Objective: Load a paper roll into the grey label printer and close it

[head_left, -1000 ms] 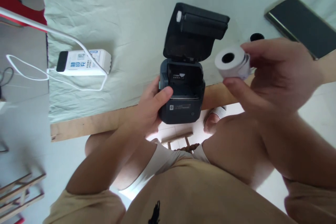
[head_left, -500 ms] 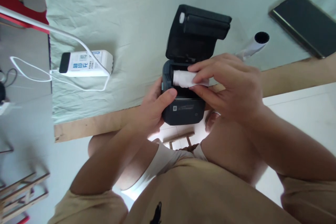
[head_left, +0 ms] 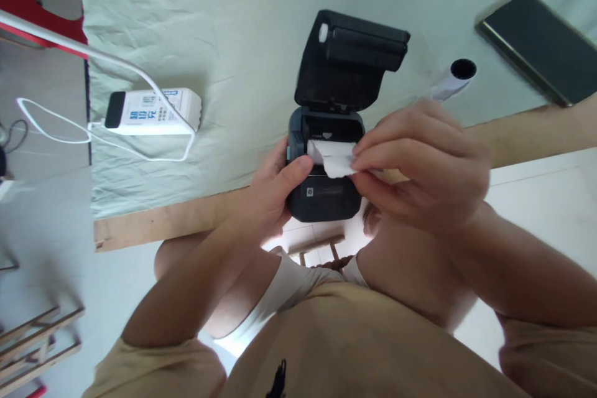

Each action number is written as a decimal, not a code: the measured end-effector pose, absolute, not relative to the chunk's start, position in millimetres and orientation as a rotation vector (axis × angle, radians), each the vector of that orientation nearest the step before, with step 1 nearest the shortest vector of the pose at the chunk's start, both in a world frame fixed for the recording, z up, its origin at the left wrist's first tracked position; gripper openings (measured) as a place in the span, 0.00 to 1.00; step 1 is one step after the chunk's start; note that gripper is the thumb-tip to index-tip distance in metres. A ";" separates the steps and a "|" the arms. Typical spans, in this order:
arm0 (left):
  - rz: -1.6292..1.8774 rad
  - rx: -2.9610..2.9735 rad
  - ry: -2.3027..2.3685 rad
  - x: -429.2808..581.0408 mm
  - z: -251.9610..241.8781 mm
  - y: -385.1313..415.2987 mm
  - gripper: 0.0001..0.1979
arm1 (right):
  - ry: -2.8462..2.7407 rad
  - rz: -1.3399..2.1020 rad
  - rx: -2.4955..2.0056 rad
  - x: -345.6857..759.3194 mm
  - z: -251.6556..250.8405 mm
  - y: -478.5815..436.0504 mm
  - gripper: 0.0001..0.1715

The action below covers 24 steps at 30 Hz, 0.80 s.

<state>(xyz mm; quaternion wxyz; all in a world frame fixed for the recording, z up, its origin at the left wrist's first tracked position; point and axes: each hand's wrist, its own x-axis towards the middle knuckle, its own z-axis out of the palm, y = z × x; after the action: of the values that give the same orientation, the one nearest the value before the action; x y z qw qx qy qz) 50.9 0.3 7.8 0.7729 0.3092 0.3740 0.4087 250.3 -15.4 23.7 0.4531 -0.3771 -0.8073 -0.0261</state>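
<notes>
My left hand [head_left: 275, 186] grips the left side of a small dark label printer [head_left: 325, 199], its thumb over the edge of the opening. The printer's lid [head_left: 347, 59] stands raised, with a dark roller and a white knob inside it. A white paper roll [head_left: 338, 155] lies in the printer's bay, its loose end turned toward me. The fingers and thumb of my right hand [head_left: 415, 161] pinch the right part of that paper. Part of the roll is hidden behind these fingers.
Right of the printer lies a white roll with a dark hollow core [head_left: 459, 74], and beyond it a dark phone [head_left: 543, 43]. A white power bank [head_left: 153, 112] with a white cable [head_left: 140, 68] rests at left on the green cloth [head_left: 242, 25]. A wooden table edge [head_left: 177, 214] runs in front.
My right hand has shifted slightly right and down. The paper has come lower in the bay and a loose flap now shows. My left hand keeps its grip on the printer.
</notes>
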 end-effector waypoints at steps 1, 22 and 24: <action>0.883 0.669 0.809 51.1 8.8 0.3 0.21 | -1.998 -0.061 -0.926 250.0 25.0 -18.3 0.11; 0.877 0.822 0.763 43.4 3.6 0.1 0.33 | -2.148 -0.108 -0.719 243.9 14.3 -25.8 0.05; 0.879 0.814 0.746 43.0 3.3 -0.1 0.34 | -2.150 -0.108 -0.712 242.5 12.5 -25.3 0.05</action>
<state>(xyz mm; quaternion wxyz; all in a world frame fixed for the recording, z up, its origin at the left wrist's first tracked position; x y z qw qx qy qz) 43.0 -0.1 3.3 0.7612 0.3741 0.3427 0.4040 242.5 -25.3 12.5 0.4231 -0.2846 -0.8592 -0.0432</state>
